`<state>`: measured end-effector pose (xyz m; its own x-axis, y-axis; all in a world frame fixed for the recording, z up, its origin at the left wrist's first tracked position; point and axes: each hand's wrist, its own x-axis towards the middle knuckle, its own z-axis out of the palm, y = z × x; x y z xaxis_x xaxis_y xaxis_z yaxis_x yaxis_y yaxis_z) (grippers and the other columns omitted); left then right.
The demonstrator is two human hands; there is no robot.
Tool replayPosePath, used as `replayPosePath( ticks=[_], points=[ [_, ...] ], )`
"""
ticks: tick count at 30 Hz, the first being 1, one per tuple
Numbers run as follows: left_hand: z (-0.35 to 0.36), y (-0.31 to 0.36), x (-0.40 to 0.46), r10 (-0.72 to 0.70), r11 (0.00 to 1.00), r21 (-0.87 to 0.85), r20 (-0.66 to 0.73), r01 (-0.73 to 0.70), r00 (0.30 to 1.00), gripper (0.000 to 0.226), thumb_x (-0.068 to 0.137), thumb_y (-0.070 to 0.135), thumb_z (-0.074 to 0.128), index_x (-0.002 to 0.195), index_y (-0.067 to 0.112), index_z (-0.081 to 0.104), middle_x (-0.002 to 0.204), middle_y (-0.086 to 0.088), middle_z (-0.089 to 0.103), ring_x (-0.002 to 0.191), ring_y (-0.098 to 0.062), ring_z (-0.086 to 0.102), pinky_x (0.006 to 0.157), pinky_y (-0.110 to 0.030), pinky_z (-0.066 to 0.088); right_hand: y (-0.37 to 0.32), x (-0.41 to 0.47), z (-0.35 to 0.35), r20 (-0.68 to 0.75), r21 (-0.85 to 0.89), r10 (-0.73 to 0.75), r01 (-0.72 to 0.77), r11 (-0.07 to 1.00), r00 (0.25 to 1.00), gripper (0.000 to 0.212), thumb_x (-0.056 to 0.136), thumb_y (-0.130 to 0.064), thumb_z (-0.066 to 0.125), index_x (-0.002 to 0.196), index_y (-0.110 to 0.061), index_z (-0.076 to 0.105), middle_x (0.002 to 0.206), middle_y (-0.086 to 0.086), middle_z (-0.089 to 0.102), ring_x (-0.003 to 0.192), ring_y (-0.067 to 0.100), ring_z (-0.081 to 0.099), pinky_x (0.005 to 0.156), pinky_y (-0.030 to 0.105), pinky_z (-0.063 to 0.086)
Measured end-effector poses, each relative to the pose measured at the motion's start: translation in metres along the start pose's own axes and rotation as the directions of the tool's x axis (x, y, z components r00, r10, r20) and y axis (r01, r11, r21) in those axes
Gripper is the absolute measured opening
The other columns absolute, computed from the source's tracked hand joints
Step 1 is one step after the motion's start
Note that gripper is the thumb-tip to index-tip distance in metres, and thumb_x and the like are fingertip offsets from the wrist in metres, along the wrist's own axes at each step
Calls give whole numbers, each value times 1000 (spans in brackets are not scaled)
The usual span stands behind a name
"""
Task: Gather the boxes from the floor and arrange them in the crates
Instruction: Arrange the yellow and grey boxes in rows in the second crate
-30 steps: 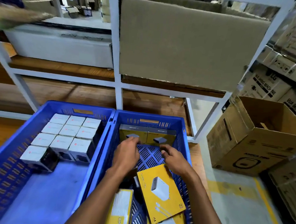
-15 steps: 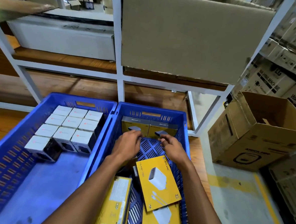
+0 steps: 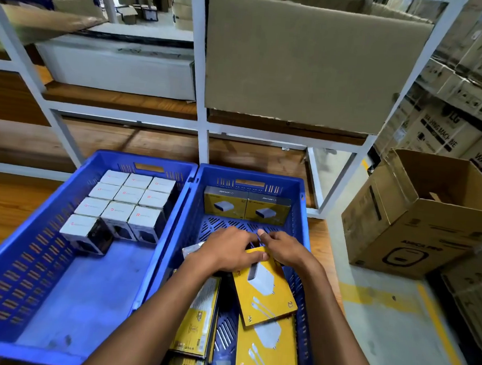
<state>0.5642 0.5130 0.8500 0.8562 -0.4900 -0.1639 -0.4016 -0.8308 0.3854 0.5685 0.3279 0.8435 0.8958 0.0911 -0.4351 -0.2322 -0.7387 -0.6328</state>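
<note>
Two blue crates stand side by side on the floor. The left crate [image 3: 32, 254] holds several white boxes [image 3: 126, 200] set upright in rows at its far end. In the right crate [image 3: 226, 172], two yellow boxes [image 3: 246, 208] stand against the far wall. More yellow boxes lie loose near me [image 3: 266, 347], one on its side [image 3: 197, 320]. A flat yellow box [image 3: 267, 294] lies on top of them, tilted. My left hand [image 3: 230, 252] and my right hand [image 3: 286, 250] both grip its far edge, fingers curled over it.
A white metal rack [image 3: 201, 123] rises just behind the crates, with a large cardboard box [image 3: 312, 62] on its shelf. An open cardboard carton [image 3: 418, 221] sits on the floor to the right, and stacked cartons [image 3: 449, 124] stand behind it. A yellow floor line [image 3: 444, 341] runs alongside.
Both hands have left the two upright yellow boxes at the far wall, drawn back toward me, and taken hold of the flat yellow box's far edge.
</note>
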Motion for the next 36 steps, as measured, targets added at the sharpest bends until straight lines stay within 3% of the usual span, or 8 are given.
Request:
replayPosePath(
  ticks=[6,10,14,21,25,28,32,36],
  points=[
    [-5,-2,-2,-4,999,-37,-65,2,998,45,97,66,56,123,32,70,100,5,74,89,-18,65,66,-35,50,2,-19,-5,12,14,43,-43,999,999,55,92,-71,57,120,-25,69,130,5,66,114,20,63,101,45,54],
    [0,-8,-7,-8,999,-45,-149,1,989,36,101,56,55,116,29,73,100,3,75,93,-19,67,72,-40,56,-1,-29,-11,83,-30,90,-88,996,992,93,79,-73,72,152,-21,46,151,5,53,129,23,58,105,42,52],
    [8,-12,-17,-23,999,-51,-271,9,962,27,103,45,57,109,25,75,102,3,76,96,-21,68,78,-44,59,-5,-39,-11,26,-71,107,-105,992,994,86,78,-55,84,149,-24,47,141,3,59,112,19,64,86,32,57],
    [-3,-17,-37,-88,949,-314,-183,27,979,42,101,59,57,130,30,67,122,4,72,110,-17,66,88,-36,55,-7,-48,-16,-132,446,60,5,895,989,59,80,-31,89,129,-17,59,102,7,77,91,21,76,72,37,60],
    [-18,-23,-43,-89,848,-530,-122,11,989,47,94,62,68,130,33,68,120,13,72,109,-6,67,95,-38,56,-24,-62,-22,-169,598,-59,150,787,984,56,87,-26,83,134,-17,56,98,7,80,93,23,76,87,44,61],
    [-28,-31,-43,-94,762,-648,-124,-9,988,46,88,69,70,119,35,73,111,15,76,104,-6,71,93,-43,59,-31,-65,-31,-183,619,-94,189,762,979,51,91,-32,78,136,-20,57,98,1,79,88,14,73,78,34,56],
    [-38,-39,-42,-198,598,-802,-132,13,971,26,100,47,68,116,26,74,105,6,79,98,-12,74,88,-39,60,-29,-68,-45,-149,559,-78,149,816,986,41,95,-39,72,131,-21,63,108,-1,73,89,13,67,81,34,54],
    [-39,-51,-38,-275,437,-899,-102,30,956,28,104,38,65,120,15,71,112,-4,77,107,-23,74,100,-47,59,-19,-62,-43,-80,695,-102,129,708,992,32,103,-20,63,133,-11,60,107,11,74,90,27,62,89,42,54]
  ],
)
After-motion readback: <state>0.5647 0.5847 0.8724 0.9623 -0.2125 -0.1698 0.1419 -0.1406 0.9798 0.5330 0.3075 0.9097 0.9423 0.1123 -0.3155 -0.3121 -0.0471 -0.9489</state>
